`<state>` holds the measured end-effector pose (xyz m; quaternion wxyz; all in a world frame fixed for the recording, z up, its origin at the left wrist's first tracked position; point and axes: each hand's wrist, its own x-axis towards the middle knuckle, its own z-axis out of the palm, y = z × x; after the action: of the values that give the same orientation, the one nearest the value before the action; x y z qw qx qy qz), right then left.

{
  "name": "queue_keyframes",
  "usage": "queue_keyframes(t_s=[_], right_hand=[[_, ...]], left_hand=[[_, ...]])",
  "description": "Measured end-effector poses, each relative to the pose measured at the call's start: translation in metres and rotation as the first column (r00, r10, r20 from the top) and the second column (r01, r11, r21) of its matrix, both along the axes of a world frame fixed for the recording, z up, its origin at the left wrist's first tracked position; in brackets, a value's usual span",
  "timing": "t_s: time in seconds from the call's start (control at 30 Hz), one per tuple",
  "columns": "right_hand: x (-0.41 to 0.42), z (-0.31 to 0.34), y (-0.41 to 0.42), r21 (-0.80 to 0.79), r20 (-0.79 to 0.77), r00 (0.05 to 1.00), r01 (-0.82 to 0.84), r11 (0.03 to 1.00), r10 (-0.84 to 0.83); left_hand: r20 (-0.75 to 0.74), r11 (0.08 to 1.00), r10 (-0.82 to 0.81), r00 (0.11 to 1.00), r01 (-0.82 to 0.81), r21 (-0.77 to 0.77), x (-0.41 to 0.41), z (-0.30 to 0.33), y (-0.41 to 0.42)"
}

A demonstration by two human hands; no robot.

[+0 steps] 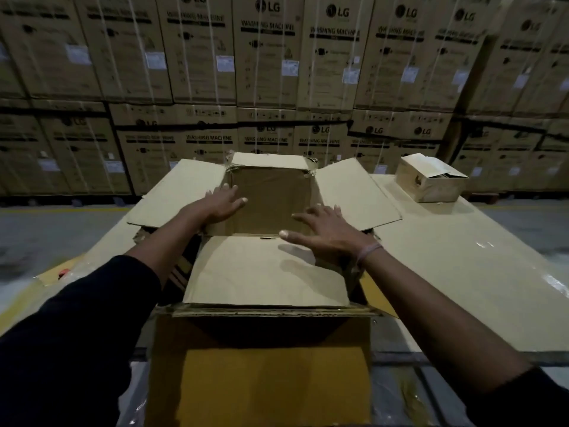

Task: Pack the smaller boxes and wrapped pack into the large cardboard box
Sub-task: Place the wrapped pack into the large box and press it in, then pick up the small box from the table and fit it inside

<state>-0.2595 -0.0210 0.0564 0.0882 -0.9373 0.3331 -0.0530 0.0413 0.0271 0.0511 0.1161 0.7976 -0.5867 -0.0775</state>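
The large cardboard box point(261, 365) stands in front of me with its side flaps spread left and right and its near flap point(264, 272) folded flat over the opening. My left hand point(220, 203) reaches over the box's left edge, fingers spread, empty. My right hand point(326, 231) hovers over the near flap's far right part, fingers apart, holding nothing. A smaller cardboard box point(429, 178) with one flap up sits at the far right on the cardboard-covered surface. The inside of the large box is dark and mostly hidden. No wrapped pack is visible.
A flat cardboard-covered surface point(462, 257) runs under and to the right of the box. A wall of stacked washing machine cartons point(264, 72) fills the background. Grey floor point(46, 235) lies to the left. Clear plastic wrap point(135, 396) shows near the box's base.
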Motion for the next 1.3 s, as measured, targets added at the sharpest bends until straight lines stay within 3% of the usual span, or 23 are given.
queue_keyframes(t_s=[0.17, 0.33, 0.57, 0.7, 0.97, 1.3], right_hand=[[-0.043, 0.028, -0.02, -0.017, 0.028, 0.993, 0.114, 0.993, -0.114], [-0.12, 0.038, -0.039, -0.028, 0.106, 0.973, 0.209, 0.977, -0.205], [-0.26, 0.022, -0.064, 0.055, 0.18, 0.897, 0.402, 0.914, -0.405], [-0.332, 0.005, -0.081, 0.13, 0.196, 0.836, 0.496, 0.858, -0.513], [-0.426, -0.042, -0.141, 0.224, 0.204, 0.725, 0.62, 0.752, -0.658], [-0.468, -0.11, -0.293, 0.311, 0.121, 0.666, 0.679, 0.665, -0.736]], left_hand=[[-0.042, 0.998, -0.056, 0.998, 0.056, 0.01, -0.076, 0.014, 0.001], [-0.081, 0.982, -0.18, 0.98, 0.174, -0.08, -0.162, 0.031, -0.013], [-0.023, 0.876, -0.428, 0.904, 0.408, -0.258, -0.31, 0.041, -0.055], [0.007, 0.821, -0.523, 0.852, 0.506, -0.264, -0.388, 0.029, -0.093], [-0.137, 0.855, -0.516, 0.846, 0.5, -0.136, -0.474, -0.036, -0.196], [-0.293, 0.883, -0.467, 0.835, 0.458, -0.102, -0.526, -0.133, -0.375]])
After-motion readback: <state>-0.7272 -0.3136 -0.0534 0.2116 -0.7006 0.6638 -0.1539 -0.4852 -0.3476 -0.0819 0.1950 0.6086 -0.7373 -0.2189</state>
